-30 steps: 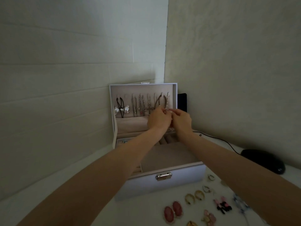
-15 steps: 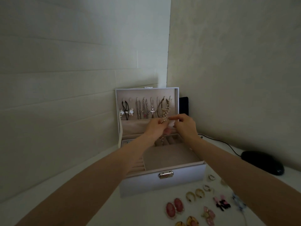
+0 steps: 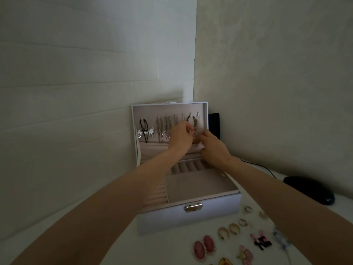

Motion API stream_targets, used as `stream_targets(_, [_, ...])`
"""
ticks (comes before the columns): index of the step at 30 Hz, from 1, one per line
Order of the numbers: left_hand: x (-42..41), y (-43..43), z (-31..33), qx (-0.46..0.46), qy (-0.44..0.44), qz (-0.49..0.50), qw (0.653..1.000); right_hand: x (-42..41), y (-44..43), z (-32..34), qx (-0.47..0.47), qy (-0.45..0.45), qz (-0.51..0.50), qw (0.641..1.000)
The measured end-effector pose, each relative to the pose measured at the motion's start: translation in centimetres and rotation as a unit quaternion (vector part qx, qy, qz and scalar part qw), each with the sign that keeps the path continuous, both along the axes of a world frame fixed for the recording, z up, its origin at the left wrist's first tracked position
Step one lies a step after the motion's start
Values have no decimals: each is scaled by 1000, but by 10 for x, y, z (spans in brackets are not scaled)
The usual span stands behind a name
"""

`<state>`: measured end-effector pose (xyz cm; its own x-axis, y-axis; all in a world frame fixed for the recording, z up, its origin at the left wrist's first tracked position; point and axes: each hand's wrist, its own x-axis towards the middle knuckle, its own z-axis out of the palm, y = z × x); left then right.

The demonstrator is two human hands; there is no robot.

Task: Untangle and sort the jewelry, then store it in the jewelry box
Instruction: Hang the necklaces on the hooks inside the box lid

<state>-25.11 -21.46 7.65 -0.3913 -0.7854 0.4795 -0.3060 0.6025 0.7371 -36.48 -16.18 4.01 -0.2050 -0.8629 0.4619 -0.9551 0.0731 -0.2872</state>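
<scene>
Frame centre: beaded necklace (image 3: pixel 196 131) is pinched by curled fingers of left hand (image 3: pixel 179 137) and right hand (image 3: pixel 213 149), against velvet-lined jewelry box (image 3: pixel 172 220) lid.

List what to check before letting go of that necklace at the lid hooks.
1. Lid open and upright: ok.
2. Left hand and right hand both grip the necklace: ok.
3. Necklace caught on one of the hooks: cannot tell, fingers and blur hide it.
4. Necklace free of the black cord beside it: cannot tell.
5. Big compartment free for the next pieces: ok.
6. Earrings stored: not ok, they lie on the table.
</scene>
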Motion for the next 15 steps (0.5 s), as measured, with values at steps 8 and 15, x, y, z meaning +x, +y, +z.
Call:
stream_targets(8, [-6, -6, -7, -153, -258, 12, 954, -17, 0, 10, -18, -71, 59, 996])
stream_targets(15, [-4, -10, -9, -198, -298, 75, 931, -17, 3, 13, -28, -166, 81, 982])
